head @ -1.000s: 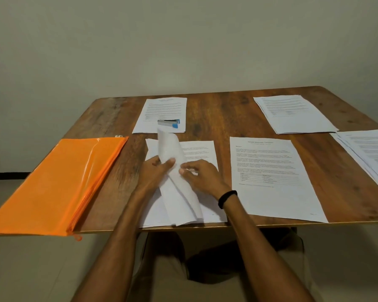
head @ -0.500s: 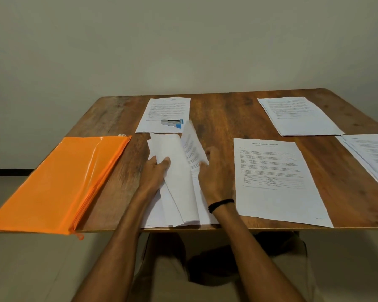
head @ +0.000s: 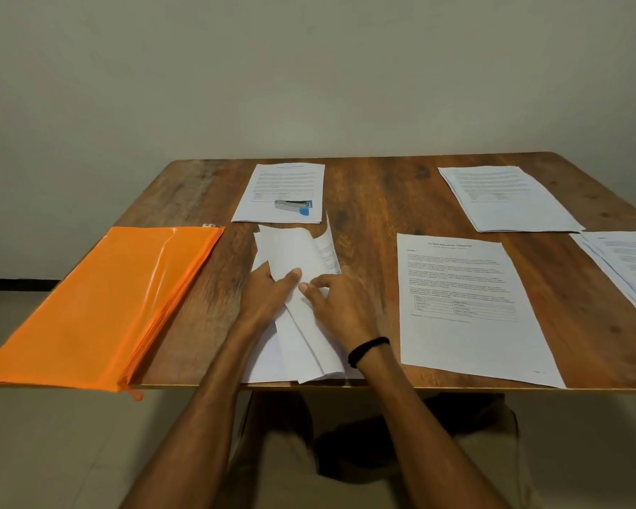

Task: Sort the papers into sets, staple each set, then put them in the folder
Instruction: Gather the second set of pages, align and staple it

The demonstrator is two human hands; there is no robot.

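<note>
A stack of white papers (head: 302, 336) lies at the table's near edge, its upper sheets turned over to the left. My left hand (head: 267, 292) holds those turned sheets with the thumb on top. My right hand (head: 340, 306) pinches a sheet edge just beside it. One printed sheet (head: 329, 247) curls up behind my fingers. A small silver and blue stapler (head: 293, 206) sits on a paper set (head: 283, 185) further back. The orange zip folder (head: 100, 303) lies at the left, overhanging the table edge.
A single printed page (head: 467, 306) lies right of my hands. Another paper set (head: 507, 196) is at the back right, and a third pile (head: 628, 266) runs off the right edge. The wooden table (head: 371, 200) ends at a plain wall.
My right hand moved from lying flat under a lifted sheet to pinching an edge next to my left thumb. The lifted sheets now fold further left.
</note>
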